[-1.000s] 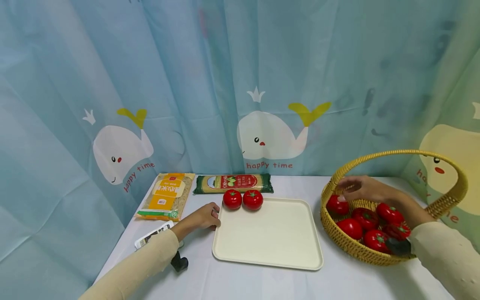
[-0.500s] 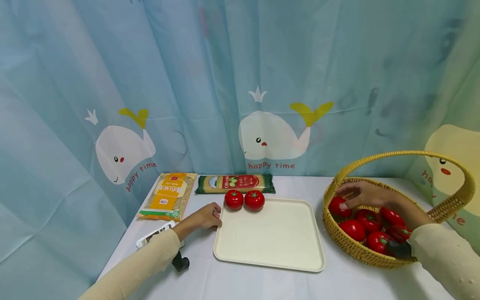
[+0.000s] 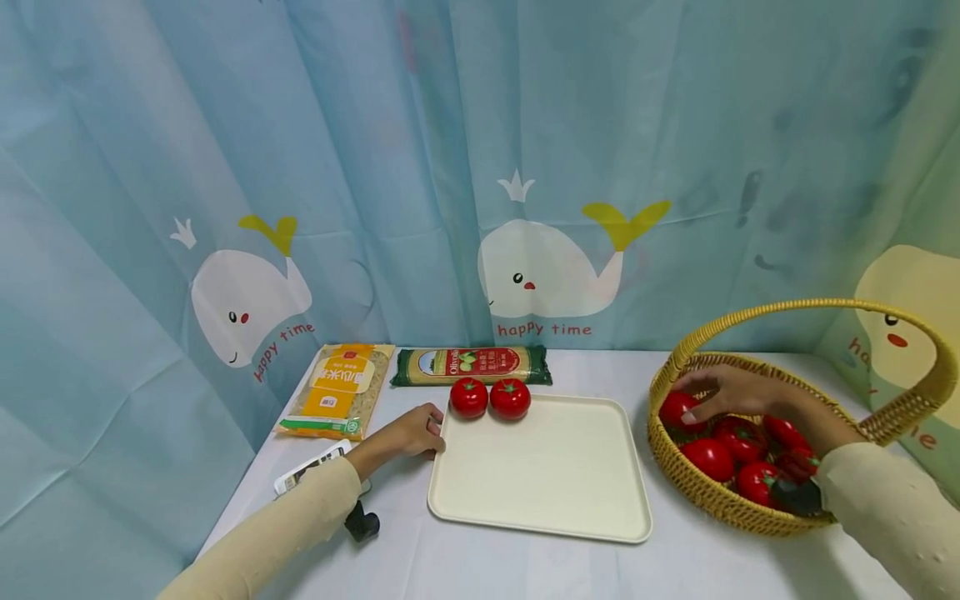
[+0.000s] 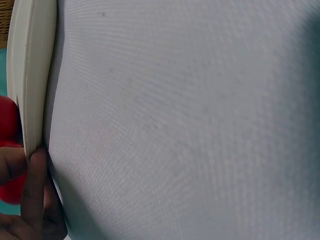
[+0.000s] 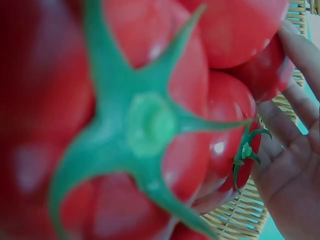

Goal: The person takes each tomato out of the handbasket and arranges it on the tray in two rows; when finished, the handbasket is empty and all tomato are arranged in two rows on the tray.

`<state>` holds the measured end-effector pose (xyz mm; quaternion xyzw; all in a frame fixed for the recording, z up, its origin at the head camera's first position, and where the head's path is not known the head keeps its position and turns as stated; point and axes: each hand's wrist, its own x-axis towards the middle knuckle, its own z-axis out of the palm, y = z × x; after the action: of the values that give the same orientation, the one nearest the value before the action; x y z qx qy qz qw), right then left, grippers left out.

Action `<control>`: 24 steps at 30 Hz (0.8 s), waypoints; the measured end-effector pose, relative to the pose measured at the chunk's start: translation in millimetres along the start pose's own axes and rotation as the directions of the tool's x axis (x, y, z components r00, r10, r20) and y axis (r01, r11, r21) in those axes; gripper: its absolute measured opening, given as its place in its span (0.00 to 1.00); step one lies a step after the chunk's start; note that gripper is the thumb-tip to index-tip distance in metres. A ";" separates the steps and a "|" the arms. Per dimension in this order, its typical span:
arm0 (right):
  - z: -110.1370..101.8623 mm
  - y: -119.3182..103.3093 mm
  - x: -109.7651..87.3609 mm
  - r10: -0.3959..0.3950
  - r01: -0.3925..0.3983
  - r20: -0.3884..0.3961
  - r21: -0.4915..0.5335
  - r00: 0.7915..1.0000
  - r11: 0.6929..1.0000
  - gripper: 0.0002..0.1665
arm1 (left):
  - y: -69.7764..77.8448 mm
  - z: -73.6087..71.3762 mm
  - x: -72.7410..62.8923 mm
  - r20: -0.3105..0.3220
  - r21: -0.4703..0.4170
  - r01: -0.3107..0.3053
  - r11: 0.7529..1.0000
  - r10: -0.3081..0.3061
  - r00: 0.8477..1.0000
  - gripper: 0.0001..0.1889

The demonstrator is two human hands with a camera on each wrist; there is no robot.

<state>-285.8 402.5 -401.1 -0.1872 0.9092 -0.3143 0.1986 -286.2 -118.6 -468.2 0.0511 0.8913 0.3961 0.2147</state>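
Observation:
My left hand (image 3: pixel 412 432) pinches the left rim of a cream rectangular tray (image 3: pixel 540 475); the left wrist view shows fingers (image 4: pixel 35 185) on both sides of that rim. Two red tomatoes (image 3: pixel 510 400) sit side by side at the tray's far left corner. Over on the right, my right hand (image 3: pixel 738 393) reaches into a woven basket (image 3: pixel 701 492) and grips a tomato (image 3: pixel 677 411) by the basket's left wall, thumb in front. Several more tomatoes (image 3: pixel 708 458) lie beside and below that hand. In the right wrist view a green-stemmed tomato (image 5: pixel 185 100) looms close.
Behind the tray lies a long green-ended pasta packet (image 3: pixel 472 367). An orange-and-clear grain bag (image 3: pixel 337 392) rests at the back left, with a white phone-like object (image 3: pixel 311 467) partly under the left forearm. The basket's tall handle (image 3: pixel 810 304) arches over the right forearm. A whale-print curtain (image 3: pixel 420 167) hangs behind.
The right hand has sunk slightly lower around the tomato by the basket's left wall. The left hand has stayed on the tray rim. The whole head view has shifted a little.

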 end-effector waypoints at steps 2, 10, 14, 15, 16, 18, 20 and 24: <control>-0.2 -0.3 0.4 -0.001 0.001 0.001 -0.008 1.000 1.000 0.34 | 0.0 0.4 1.1 0.002 -0.006 0.000 1.000 0.000 1.000 0.22; -1.6 -3.9 2.5 -0.003 0.003 0.015 -0.021 1.000 1.000 0.30 | 0.6 -0.4 1.7 0.002 0.005 0.023 1.000 -0.023 1.000 0.23; -2.4 -4.6 0.7 0.016 -0.017 0.004 0.032 1.000 0.999 0.32 | 0.4 -1.3 2.2 0.005 -0.001 0.020 1.000 -0.020 1.000 0.23; -2.5 -4.7 -0.1 0.025 -0.025 0.004 0.067 1.000 0.997 0.32 | 0.3 -1.4 2.4 0.007 0.000 0.019 1.000 -0.019 1.000 0.23; -2.7 -4.8 -1.0 0.028 -0.029 0.006 0.102 1.000 0.994 0.33 | 0.2 -1.4 2.5 0.009 -0.002 0.020 1.000 -0.020 1.000 0.23; -3.3 -5.6 -3.2 0.032 -0.033 0.012 0.158 0.999 0.987 0.33 | -0.2 -1.4 2.6 0.010 0.008 0.016 1.000 -0.016 1.000 0.23; -4.0 -7.2 -5.8 0.038 -0.039 0.009 0.194 0.999 0.980 0.34 | -0.3 -1.5 2.4 0.009 0.011 0.019 1.000 -0.019 1.000 0.23; -5.6 -11.4 -10.9 0.047 -0.043 -0.014 0.212 0.999 0.976 0.36 | -0.3 -1.7 2.0 0.009 0.006 0.023 1.000 -0.023 1.000 0.23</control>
<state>-276.8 402.0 -387.0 -0.1413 0.8766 -0.4063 0.2158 -288.7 -119.4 -468.1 0.0432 0.8921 0.3906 0.2231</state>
